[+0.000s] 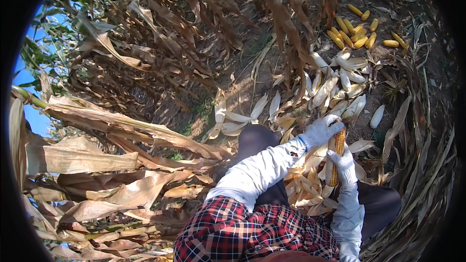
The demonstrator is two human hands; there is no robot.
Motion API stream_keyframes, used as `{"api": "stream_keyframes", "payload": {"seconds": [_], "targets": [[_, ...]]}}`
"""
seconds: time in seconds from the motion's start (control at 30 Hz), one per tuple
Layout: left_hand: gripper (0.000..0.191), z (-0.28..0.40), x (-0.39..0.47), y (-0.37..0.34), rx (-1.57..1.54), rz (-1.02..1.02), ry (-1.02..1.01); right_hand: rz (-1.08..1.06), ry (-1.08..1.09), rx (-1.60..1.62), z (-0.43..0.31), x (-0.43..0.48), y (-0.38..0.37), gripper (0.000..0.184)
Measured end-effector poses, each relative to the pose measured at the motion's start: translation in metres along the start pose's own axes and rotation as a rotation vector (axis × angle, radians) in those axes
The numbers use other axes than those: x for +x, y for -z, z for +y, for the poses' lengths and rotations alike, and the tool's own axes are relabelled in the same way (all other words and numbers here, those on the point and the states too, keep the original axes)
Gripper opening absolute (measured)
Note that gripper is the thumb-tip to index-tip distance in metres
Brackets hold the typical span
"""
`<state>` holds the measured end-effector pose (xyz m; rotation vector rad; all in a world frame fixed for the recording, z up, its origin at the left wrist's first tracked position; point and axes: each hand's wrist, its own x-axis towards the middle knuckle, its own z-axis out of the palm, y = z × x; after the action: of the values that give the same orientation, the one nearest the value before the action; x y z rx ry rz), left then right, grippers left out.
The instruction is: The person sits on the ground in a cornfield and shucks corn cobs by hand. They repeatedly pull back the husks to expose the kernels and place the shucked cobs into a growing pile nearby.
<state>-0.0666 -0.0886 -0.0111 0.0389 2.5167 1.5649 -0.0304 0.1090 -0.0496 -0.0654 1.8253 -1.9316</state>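
A yellow ear of corn (339,144) is held upright between my knees, its kernels bared along one side. Pale husk (330,163) still lies along its left side. My left hand (320,131), in a white knit glove, grips the upper end with the thumb across the tip. Lower down, my right hand (343,164), gloved the same way, closes around the middle of the ear, thumb on the left. Stripped dry husks (307,189) are heaped beneath the ear between my legs.
Ahead, pale husk-covered ears (326,89) and loose husks (236,120) lie on the soil. Beyond them is a pile of bare yellow ears (351,32). Dry corn stalks with broad leaves (145,131) crowd the left; flattened dry leaves (426,189) line the right.
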Motion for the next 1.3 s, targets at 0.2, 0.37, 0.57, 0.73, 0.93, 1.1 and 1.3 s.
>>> {"api": "stream_keyframes", "payload": {"seconds": [0.2, 0.37, 0.57, 0.73, 0.93, 1.1, 1.3], "targets": [[0.033, -0.035, 0.015, 0.001, 0.469, 0.159, -0.574, 0.010, -0.004, -0.082, -0.008, -0.001, -0.006, 0.060], [0.027, -0.021, 0.006, 0.003, -0.242, 0.088, -0.103, -0.021, 0.021, 0.092, -0.011, -0.007, -0.004, 0.058], [0.027, -0.001, 0.003, 0.005, -0.336, 0.089, 0.080, 0.022, 0.024, 0.081, -0.012, -0.007, -0.006, 0.055], [0.028, 0.011, -0.002, 0.006, -0.412, 0.046, 0.145, 0.084, 0.008, 0.095, -0.011, -0.004, -0.003, 0.052], [0.028, 0.013, -0.004, -0.001, -0.191, -0.031, 0.044, 0.132, 0.072, 0.060, -0.010, -0.001, -0.002, 0.054], [0.016, 0.009, -0.005, -0.001, -0.705, -0.026, 0.063, 0.169, 0.014, 0.734, -0.013, 0.001, -0.008, 0.044], [0.027, 0.022, -0.011, 0.011, -0.766, 0.077, 0.193, 0.326, -0.092, 0.580, -0.005, 0.004, 0.001, 0.028]]}}
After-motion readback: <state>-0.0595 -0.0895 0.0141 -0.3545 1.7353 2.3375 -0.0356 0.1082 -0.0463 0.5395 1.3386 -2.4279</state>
